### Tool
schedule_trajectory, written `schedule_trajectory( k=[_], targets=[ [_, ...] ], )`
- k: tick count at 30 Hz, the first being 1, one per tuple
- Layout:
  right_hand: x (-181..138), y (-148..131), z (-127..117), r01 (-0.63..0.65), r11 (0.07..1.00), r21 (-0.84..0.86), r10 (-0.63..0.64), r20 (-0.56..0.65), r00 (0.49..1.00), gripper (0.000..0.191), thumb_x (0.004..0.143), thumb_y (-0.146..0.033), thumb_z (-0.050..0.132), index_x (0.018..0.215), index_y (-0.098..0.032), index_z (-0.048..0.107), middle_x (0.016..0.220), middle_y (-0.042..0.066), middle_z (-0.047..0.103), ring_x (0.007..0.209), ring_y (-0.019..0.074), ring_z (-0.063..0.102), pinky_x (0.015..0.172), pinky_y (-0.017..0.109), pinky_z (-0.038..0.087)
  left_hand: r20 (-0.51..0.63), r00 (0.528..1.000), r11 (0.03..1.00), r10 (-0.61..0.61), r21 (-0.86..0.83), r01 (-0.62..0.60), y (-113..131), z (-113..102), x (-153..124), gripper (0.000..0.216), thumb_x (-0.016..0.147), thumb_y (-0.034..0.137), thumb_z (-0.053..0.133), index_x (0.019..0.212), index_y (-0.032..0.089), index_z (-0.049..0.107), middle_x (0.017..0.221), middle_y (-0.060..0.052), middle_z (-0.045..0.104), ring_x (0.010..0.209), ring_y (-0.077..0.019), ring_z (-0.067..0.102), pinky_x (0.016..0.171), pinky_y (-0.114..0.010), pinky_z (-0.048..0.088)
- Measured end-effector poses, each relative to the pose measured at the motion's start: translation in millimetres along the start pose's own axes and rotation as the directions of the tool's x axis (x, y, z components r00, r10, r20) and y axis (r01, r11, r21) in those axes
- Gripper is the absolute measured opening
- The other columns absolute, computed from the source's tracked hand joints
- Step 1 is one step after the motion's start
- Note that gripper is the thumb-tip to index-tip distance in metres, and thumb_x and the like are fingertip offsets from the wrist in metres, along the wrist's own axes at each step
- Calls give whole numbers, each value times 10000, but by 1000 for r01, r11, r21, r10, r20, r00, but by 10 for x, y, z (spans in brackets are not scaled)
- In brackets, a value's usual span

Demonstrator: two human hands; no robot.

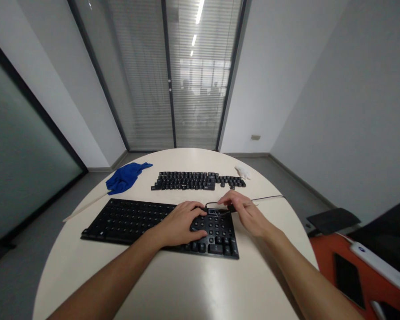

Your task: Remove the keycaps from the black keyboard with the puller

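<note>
**Desk:** What is held at the centre of the frame?

**Caption:** A wire keycap puller (216, 209) is pinched between the fingertips of the right hand (250, 214). Its loops are laid over the top right corner of the black keyboard (126, 220). The left hand (182, 222) is laid flat on the keys just beside it, fingers loosely curled, with nothing grasped.

**Desk:** How is this step judged to be done well?

**Caption:** The keyboard is best pressed to the table by the left hand, so that it is not lifted with the tool. The wire loops should be seated squarely under two opposite edges of one cap. The pull should be made straight up, since a slanted pull could strain the stem beneath. Whether the loops are already hooked cannot be told from this view.

**Desk:** What else is seen around, and is anything in the way?

**Caption:** Behind the keyboard, rows of loose keycaps (196, 181) are set out on the round white table (186, 284), apart from the hands. A black cable (270, 197) is run off to the right from near the right hand and could be snagged by the wrist. A blue cloth (126, 177) and a thin pale stick (85, 208) are seen at the far left. A crumpled white tissue (243, 172) is seen just right of the keycaps. A phone (348, 280) is laid on an orange surface off the table, well apart.
</note>
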State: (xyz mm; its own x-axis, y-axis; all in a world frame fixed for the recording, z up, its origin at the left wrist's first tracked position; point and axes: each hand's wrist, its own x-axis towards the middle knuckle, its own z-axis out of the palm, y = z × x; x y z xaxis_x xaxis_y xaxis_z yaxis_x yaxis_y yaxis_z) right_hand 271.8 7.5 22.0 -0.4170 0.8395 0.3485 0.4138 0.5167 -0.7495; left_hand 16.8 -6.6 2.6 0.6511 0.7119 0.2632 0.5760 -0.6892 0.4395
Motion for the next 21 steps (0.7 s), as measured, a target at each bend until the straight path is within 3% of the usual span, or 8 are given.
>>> schedule_trajectory(
  k=[4,9,12,17,21],
  targets=[
    [-46,-76,149,-117,967,229,76,180,981,507,976,-607,334,800,-192,566,557,-30,498,494,124,480,527,252,378,-32,999,999,28,-14,-29,-10,-18,-13,434,759,306,740,1160,204,610,1286,-119,569,1217,-289,514,1052,-469,425],
    [-30,-113,264,-230,954,193,174,272,946,371,878,-558,596,789,-204,526,540,-65,485,484,104,436,483,217,316,-203,978,988,53,-134,-81,44,-38,31,330,831,227,646,1155,199,592,1166,-95,630,1107,-241,569,998,-423,452],
    [-8,-112,283,-165,982,90,130,305,944,350,841,-524,663,793,-193,559,605,-42,551,546,116,485,526,222,360,-289,957,971,12,-226,-81,108,-47,53,275,863,225,621,1135,185,605,1074,-86,652,1009,-219,598,929,-389,483],
    [16,-99,322,13,994,-107,27,360,933,267,891,-440,625,840,-179,598,772,21,645,682,159,576,623,245,404,-332,943,932,6,-339,-125,267,-23,73,299,861,253,667,1152,189,648,1072,-85,650,1021,-213,600,931,-366,479],
    [30,-116,368,101,978,-184,-18,404,915,225,905,-396,606,901,-174,639,839,47,680,744,189,616,659,258,413,-326,945,918,-28,-383,-105,399,17,89,82,875,216,645,920,187,707,1007,-70,651,986,-198,612,907,-336,482]
  ],
)
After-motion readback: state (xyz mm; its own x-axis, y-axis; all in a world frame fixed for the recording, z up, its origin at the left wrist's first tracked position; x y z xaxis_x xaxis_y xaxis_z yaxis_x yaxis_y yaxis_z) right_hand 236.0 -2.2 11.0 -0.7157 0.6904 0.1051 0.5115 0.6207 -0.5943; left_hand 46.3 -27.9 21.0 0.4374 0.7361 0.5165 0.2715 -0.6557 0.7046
